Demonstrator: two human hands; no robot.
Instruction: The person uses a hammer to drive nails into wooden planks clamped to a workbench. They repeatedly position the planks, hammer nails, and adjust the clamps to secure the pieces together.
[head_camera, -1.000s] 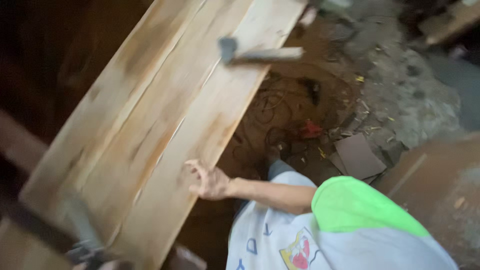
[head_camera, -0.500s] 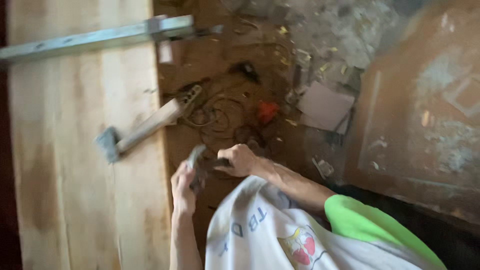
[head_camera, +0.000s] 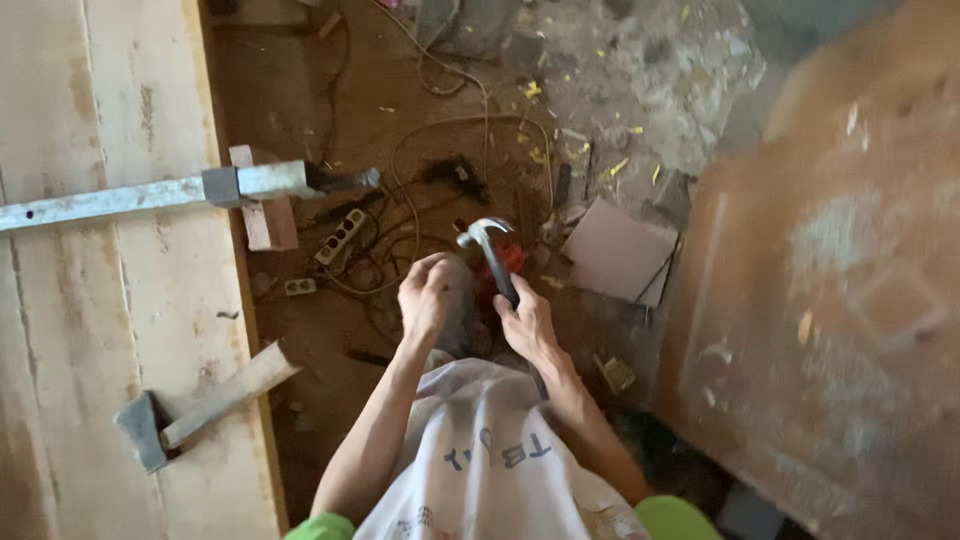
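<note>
Claw hammer: 1, held above the floor in front of the person, head up.
Right hand: grip clamped on the hammer's handle.
Left hand: fingers curled together just beside the handle; what it holds, I cannot tell.
Worktop: pale wooden boards at the left, stained.
Hatchet: 1, lying on the worktop's edge.
Metal bar: 1, across the boards.
Floor: brown dirt, littered with cables, 1 power strip, yellow chips.
Panel: 1 rust-brown board at the right.

Bare forearms, white printed shirt with bright green sleeves
</note>
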